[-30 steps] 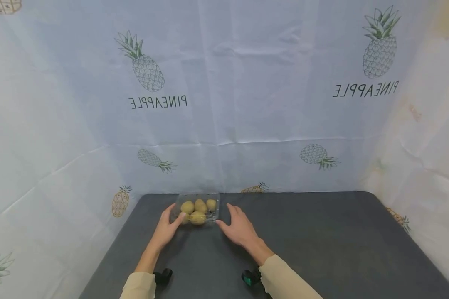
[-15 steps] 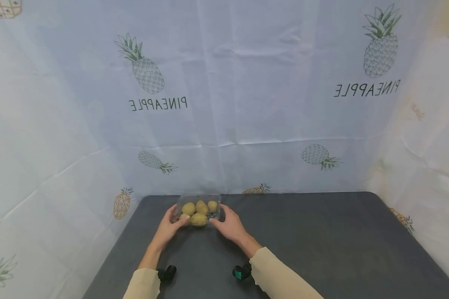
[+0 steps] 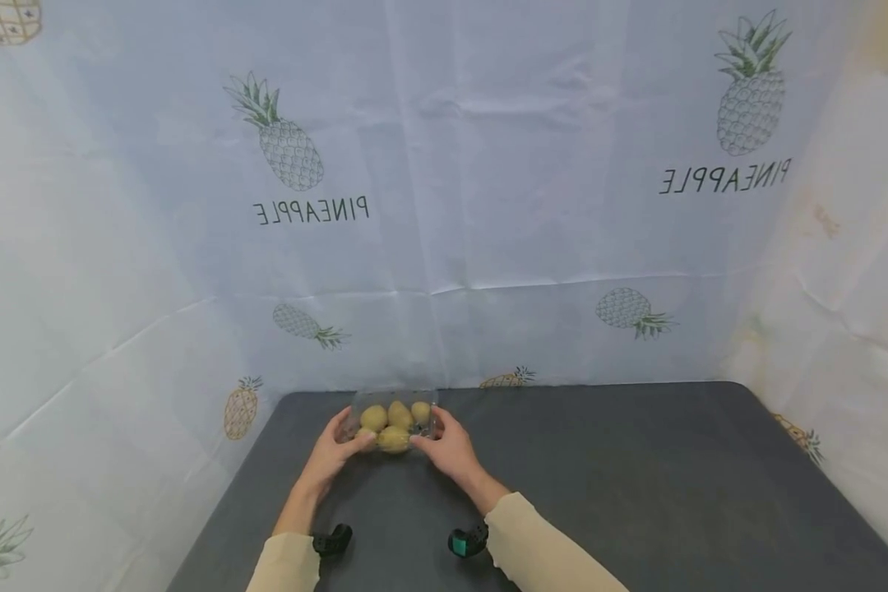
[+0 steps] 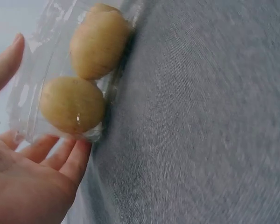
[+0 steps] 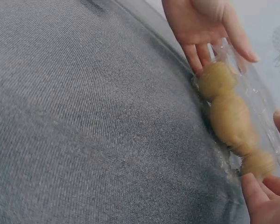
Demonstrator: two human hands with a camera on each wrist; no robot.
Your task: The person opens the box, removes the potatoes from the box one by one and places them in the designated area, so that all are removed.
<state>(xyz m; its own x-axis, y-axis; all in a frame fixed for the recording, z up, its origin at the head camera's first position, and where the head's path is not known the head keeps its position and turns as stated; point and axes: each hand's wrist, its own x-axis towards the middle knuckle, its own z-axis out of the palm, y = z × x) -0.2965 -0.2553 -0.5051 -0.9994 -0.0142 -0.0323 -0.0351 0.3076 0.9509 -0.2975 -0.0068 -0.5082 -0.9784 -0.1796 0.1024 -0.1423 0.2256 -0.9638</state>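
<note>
A clear plastic clamshell box (image 3: 395, 396) with several yellow-brown potatoes (image 3: 373, 418) in it is at the far left of the dark table in the head view. My left hand (image 3: 330, 452) grips its left end, thumb over the top and fingers low on the side. At the right end, my right hand (image 3: 455, 450) holds it the same way. The left wrist view shows two potatoes (image 4: 73, 103) close up behind the clear wall, with the left hand (image 4: 32, 186) around the end. Fingers of the right hand (image 5: 270, 205) appear at the lower right in its wrist view.
The table (image 3: 599, 477) has a dark grey woven cover and reaches far to the right. A pale curtain (image 3: 518, 205) printed with pineapples stands close behind the box and along both sides. Black wrist devices (image 3: 468, 541) are on both wrists.
My right hand has moved left from beside the box and now grips its right end. The left hand keeps its hold, and the box has barely shifted.
</note>
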